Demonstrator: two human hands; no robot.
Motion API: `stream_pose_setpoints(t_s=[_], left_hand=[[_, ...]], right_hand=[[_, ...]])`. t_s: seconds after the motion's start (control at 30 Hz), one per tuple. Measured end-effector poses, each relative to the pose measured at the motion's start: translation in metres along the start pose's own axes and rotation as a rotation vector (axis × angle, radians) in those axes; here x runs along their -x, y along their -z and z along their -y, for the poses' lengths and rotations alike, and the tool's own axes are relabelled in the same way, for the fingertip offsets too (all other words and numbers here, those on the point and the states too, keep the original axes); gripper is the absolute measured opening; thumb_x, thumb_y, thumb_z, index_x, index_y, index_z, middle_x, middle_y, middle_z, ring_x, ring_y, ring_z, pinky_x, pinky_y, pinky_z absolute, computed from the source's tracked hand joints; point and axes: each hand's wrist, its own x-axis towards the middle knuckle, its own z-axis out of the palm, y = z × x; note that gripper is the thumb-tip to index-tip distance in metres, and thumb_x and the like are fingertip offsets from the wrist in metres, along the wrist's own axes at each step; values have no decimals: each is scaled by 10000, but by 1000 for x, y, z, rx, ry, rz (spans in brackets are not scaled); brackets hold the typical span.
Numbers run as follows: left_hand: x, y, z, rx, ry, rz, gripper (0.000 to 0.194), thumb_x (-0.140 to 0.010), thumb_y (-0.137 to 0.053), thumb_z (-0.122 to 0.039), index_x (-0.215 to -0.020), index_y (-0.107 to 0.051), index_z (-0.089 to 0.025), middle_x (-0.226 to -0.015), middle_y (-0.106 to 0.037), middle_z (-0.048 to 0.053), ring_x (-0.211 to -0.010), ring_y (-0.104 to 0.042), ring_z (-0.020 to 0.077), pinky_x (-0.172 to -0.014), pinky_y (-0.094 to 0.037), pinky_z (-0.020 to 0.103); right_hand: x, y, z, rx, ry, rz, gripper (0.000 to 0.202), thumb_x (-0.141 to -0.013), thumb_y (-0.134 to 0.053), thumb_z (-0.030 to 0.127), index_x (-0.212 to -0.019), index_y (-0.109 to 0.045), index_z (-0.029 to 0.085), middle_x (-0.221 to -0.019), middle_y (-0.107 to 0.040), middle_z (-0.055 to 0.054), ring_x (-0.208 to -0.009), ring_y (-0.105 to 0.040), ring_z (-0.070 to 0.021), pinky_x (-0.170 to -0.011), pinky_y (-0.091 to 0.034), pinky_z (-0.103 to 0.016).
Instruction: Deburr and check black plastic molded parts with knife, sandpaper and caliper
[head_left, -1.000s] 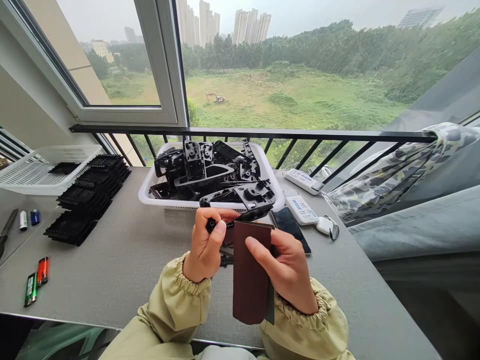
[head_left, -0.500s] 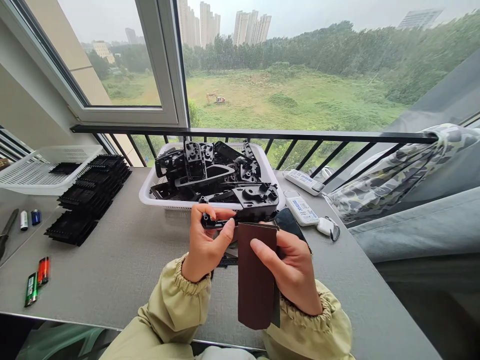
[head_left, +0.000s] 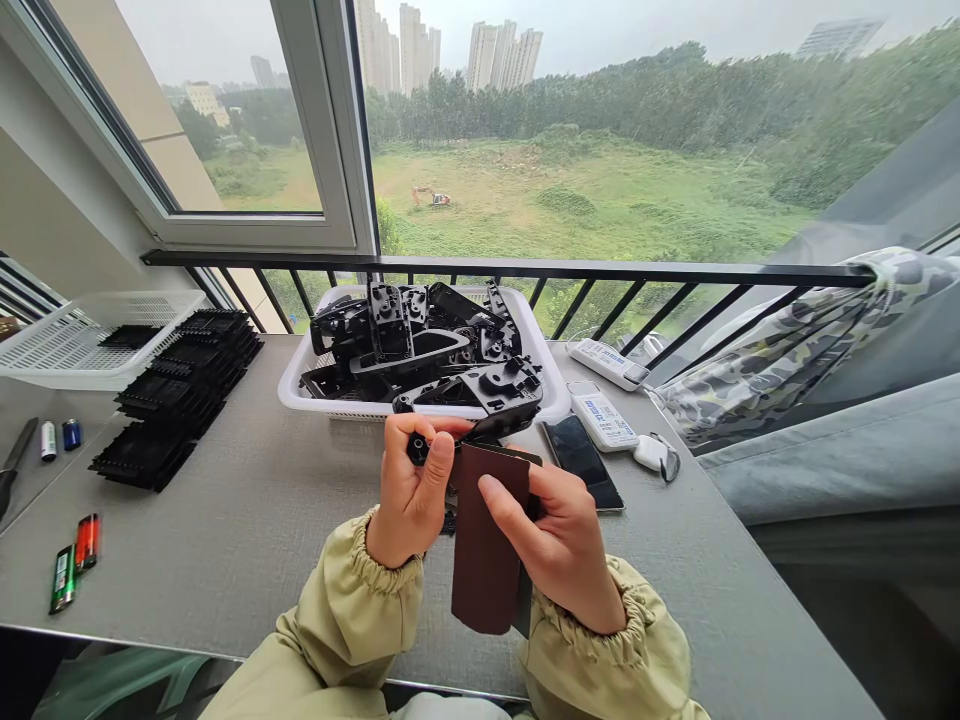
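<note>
My left hand (head_left: 412,490) grips one end of a black plastic part (head_left: 491,390), holding it in front of the white basket (head_left: 296,390) full of similar black parts. In my right hand (head_left: 566,530) is a folded dark brown sheet (head_left: 487,540), pinched between thumb and fingers. The sheet's top edge meets the underside of the black part near my left fingertips; whether they touch is unclear. Part of the sheet's far side is hidden behind my right fingers. A small black piece (head_left: 448,522) shows on the table between my hands.
Black flat pieces (head_left: 180,390) are stacked at the left beside a white basket (head_left: 75,375). Batteries (head_left: 72,434), lighters (head_left: 64,578) and a knife (head_left: 15,460) lie left. Right are a phone (head_left: 583,460), white devices (head_left: 604,420) and a white case (head_left: 651,452). A railing (head_left: 495,268) runs behind.
My right hand and the brown sheet have moved left and slightly up. The black part has shifted left and tilted, uncovering more of the phone.
</note>
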Motion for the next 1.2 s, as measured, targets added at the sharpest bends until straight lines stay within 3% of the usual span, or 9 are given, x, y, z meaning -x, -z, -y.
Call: stream_pose_setpoints(t_s=[0.47,0.87,1.03,1.2], left_hand=[[0,4,6,-109,-172,78,125,-939,-472,-172,-1005,-392,-244,-1054,-681,35,-991,-645,133,-873,-487,309],[-1,5,6,-126,-203,78,154,-927,-489,-151,-1003,-388,-240,-1067,-670,39,-986,-646,128,-870,-485,297],[0,4,6,-131,-164,76,126,-932,-483,-165,-988,-396,-236,-1017,-685,35,-951,-654,133,-859,-485,307],[0,3,7,-76,-125,52,103,-939,-478,-183,-975,-401,-240,-1004,-694,24,-937,-651,129,-860,-475,307]], right_hand=[[2,-4,-3,52,70,-53,231,-857,-547,188,-626,-557,183,-577,-511,26,-486,-442,-95,-459,-379,-230],[4,-9,-5,147,162,-103,153,-850,-551,153,-715,-611,190,-624,-568,13,-499,-483,-101,-457,-396,-232],[4,-5,-5,160,199,-226,134,-839,-558,134,-738,-626,190,-631,-575,8,-528,-518,-112,-494,-430,-232],[3,-1,-3,103,126,-83,140,-841,-562,156,-730,-641,191,-635,-594,12,-503,-508,-101,-459,-409,-221]])
